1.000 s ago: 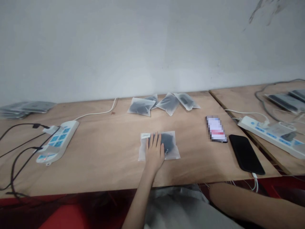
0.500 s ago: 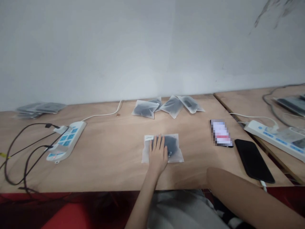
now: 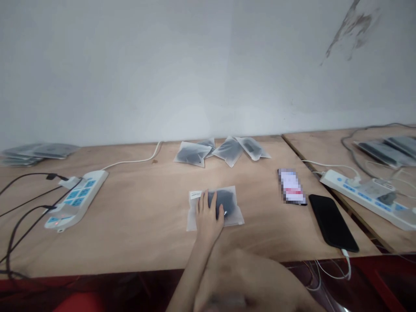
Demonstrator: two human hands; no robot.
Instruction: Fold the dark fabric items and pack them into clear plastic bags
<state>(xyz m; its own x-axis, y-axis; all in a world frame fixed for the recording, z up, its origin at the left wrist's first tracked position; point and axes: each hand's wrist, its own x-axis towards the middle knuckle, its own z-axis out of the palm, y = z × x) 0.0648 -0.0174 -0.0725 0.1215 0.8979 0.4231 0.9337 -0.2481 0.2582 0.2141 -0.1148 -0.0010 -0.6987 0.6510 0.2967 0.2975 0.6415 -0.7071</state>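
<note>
A frosted zip bag [image 3: 234, 216] with a dark, flat item inside lies on the table in front of me. It has a white printed label at its top left corner. My left hand [image 3: 208, 219] rests on the bag, fingers stretched out and slightly apart, palm down. A small shiny spot shows on the dark item beside the thumb. At the bottom, close to the camera, my right hand and forearm [image 3: 260, 281] are smeared by motion. The right fingers cannot be made out; a greyish patch near them is too blurred to name.
Several similar frosted bags [image 3: 192, 154] lie along the wall, and more are stacked at far left [image 3: 55, 150]. A white power strip [image 3: 78, 201] with black cables stands left. At right are a lit phone [image 3: 292, 186], a black phone [image 3: 333, 223] on a cable and another power strip [image 3: 367, 197].
My right arm has swung in from the right, toward my left forearm. The left hand stays on the bag with its fingers a little more bent. The whole view has shifted slightly.
</note>
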